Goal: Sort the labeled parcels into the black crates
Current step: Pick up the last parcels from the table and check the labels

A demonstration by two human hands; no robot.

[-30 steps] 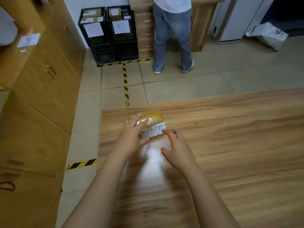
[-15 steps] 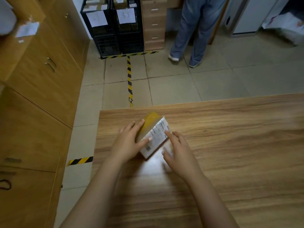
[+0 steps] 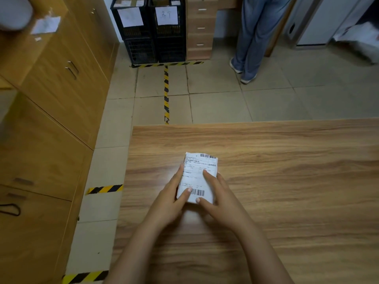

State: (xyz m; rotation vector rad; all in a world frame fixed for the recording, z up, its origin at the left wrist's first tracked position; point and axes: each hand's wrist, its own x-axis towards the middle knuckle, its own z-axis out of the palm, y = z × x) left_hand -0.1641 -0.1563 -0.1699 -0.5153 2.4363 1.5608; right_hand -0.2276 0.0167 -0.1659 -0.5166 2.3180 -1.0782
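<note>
Both hands grasp the parcel (image 3: 196,182) over the near-left part of the desk (image 3: 287,181). The left hand (image 3: 170,201) grips its left edge with the thumb laid on top, and the right hand (image 3: 222,199) holds the right side with a finger and thumb on the face. Whether the underside rests on the wood I cannot tell. The shipping label (image 3: 200,161) faces up toward the head camera, so the step in hand looks like reading it before choosing a crate.

To do this well, keep the label flat and steady and move the thumbs off the printed lines. The black crates (image 3: 151,37) stand well apart, against the far wall, each with a paper sign (image 3: 166,15) on its front. The right sign carries handwriting; the left one (image 3: 130,17) is too faint to read. Match the label to a sign before setting off. The likely route follows the striped floor tape (image 3: 166,95) — mind the person (image 3: 252,37) standing by the drawer unit (image 3: 200,27) just beside the crates.
</note>
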